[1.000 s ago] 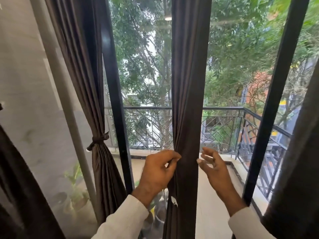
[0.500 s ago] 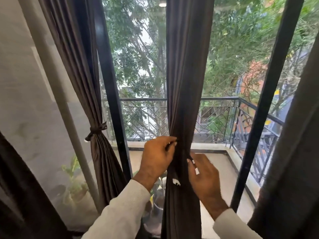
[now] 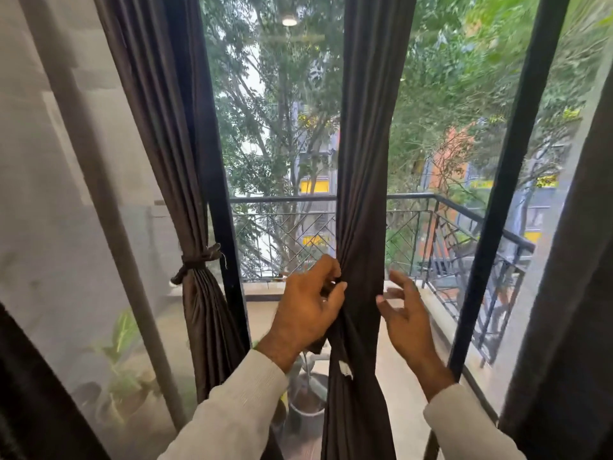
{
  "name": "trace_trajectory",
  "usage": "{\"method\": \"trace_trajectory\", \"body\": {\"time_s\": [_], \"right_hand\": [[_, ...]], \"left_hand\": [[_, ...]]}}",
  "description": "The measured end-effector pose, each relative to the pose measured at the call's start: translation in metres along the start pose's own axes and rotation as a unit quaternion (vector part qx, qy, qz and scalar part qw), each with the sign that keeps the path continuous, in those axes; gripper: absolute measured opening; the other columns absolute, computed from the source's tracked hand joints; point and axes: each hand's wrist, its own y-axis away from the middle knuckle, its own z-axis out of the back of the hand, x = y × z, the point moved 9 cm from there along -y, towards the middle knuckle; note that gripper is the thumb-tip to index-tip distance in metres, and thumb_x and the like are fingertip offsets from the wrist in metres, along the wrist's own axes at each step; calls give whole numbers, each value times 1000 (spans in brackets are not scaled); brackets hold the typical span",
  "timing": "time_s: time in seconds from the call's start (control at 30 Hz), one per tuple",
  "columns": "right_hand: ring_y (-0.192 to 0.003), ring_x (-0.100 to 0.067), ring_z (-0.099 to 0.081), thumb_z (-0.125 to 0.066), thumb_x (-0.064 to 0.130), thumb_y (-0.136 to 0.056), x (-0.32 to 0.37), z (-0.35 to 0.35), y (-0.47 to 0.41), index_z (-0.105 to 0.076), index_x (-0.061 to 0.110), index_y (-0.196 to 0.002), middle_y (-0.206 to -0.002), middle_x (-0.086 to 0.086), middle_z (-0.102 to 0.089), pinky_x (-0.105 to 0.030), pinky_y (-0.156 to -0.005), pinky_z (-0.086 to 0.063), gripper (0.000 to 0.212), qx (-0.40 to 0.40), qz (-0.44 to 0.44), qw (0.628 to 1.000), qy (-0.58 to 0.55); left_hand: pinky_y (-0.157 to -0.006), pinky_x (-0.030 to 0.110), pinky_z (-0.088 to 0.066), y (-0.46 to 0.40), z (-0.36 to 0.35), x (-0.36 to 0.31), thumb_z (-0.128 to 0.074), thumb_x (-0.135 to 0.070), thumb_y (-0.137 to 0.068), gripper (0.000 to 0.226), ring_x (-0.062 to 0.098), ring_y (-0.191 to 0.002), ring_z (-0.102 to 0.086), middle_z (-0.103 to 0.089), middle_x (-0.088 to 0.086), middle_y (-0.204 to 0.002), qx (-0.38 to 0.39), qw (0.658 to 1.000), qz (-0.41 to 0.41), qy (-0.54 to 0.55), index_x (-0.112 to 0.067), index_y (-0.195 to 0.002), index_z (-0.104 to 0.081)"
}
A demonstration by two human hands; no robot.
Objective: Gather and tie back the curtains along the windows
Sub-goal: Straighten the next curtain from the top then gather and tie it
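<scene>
A dark brown middle curtain [image 3: 368, 161] hangs gathered into a narrow column in front of the window. My left hand [image 3: 308, 307] pinches its left edge at waist height, bunching the folds. My right hand [image 3: 404, 313] hovers just off the curtain's right edge, fingers spread, holding nothing. A small white tag [image 3: 345, 369] shows on the cloth below my hands. To the left, another brown curtain [image 3: 185, 167] is bound with a knotted tie-back [image 3: 195, 262]. No tie-back shows on the middle curtain.
Black window frame posts stand at left [image 3: 215, 194] and right [image 3: 497, 194]. More dark curtain [image 3: 570, 293] hangs at the right edge and at the lower left [image 3: 36, 386]. Outside are a balcony railing [image 3: 431, 207], potted plants [image 3: 308, 400] and trees.
My right hand has come off the middle curtain and opened beside it. My left hand keeps its pinch on the left edge. The view has tilted up slightly.
</scene>
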Motion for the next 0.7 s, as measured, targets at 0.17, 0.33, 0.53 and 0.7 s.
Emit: {"method": "trace_trajectory", "body": {"time_s": [0.17,0.33,0.53,0.7], "right_hand": [[-89,-12,-76,-77,18,-96,-1,-3,-6,-77,19,-105,-94,8,-80,-45,-88,-63,9,-48,-33,998,-5],[-81,-6,-65,-73,23,-99,43,2,49,-74,24,-103,-89,13,-69,-29,-83,-58,5,-158,87,976,121],[-89,-17,-61,-50,25,-102,61,-40,71,-74,12,-125,-108,0,-67,-26,-79,-46,35,-55,229,925,297],[-103,7,-54,-56,13,-105,34,-39,53,-71,17,-129,-118,13,-60,-21,-93,-53,29,54,219,947,229]], "left_hand": [[-87,26,-60,-3,8,13,-72,-8,-95,22,1,-92,-71,-76,-13,-103,15,999,-51,-8,-23,-110,-76],[-92,28,-58,-7,10,18,-74,-15,-94,22,13,-97,-74,-81,-2,-108,-20,996,-61,-65,-19,-114,-81],[-85,35,-64,-6,-10,10,-71,-22,-96,24,15,-91,-77,-81,0,-108,-19,999,-39,-20,-17,-117,-81],[-79,28,-64,-13,-23,12,-81,-33,-94,27,2,-83,-77,-81,-6,-100,10,998,3,57,-15,-115,-80]]}}
